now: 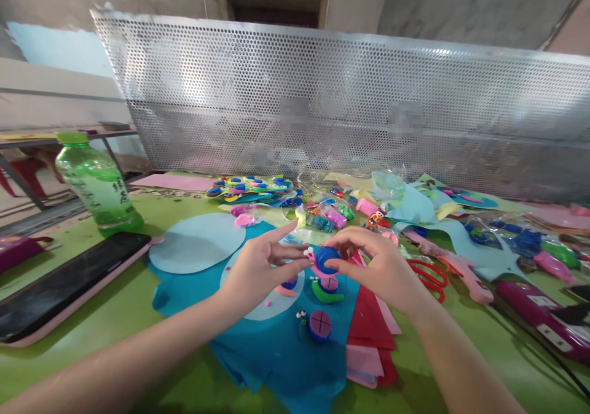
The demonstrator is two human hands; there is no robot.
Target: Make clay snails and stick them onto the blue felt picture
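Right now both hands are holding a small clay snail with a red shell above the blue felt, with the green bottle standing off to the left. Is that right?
Not quite: the shell is blue, not red. In the head view the left hand and right hand hold the clay snail above the blue felt, and the green bottle stands at the left.

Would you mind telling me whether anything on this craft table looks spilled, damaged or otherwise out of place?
Nothing looks spilled or broken. The green bottle stands upright with its cap on. The table is cluttered, though: clay packets and paper scraps lie scattered, and red scissors lie beside the right hand. Both hands, left hand too, pinch a blue clay piece.
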